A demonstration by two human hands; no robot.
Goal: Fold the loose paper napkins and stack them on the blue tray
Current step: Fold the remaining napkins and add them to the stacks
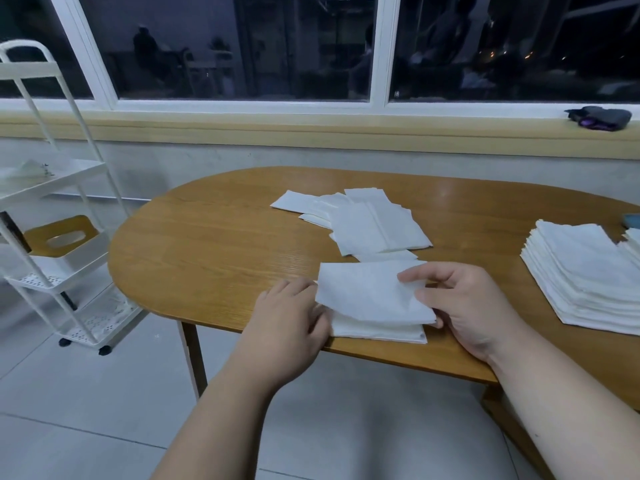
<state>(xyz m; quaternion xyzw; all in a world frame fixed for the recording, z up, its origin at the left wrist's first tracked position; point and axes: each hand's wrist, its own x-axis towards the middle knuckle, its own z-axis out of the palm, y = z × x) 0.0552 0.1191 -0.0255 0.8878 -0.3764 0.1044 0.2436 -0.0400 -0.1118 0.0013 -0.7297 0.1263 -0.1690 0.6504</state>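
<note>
Two hands meet on one white paper napkin (367,296) at the near edge of the oval wooden table (214,244). Your right hand (474,306) pinches the napkin's lifted top layer between thumb and fingers, above the layers lying flat below. Your left hand (287,320) curls its fingers against the napkin's left edge; whether it grips cannot be told. Beyond, near the table's middle, loose napkins (370,223) lie overlapping. A tall stack of folded napkins (588,282) sits well apart at the right end.
</note>
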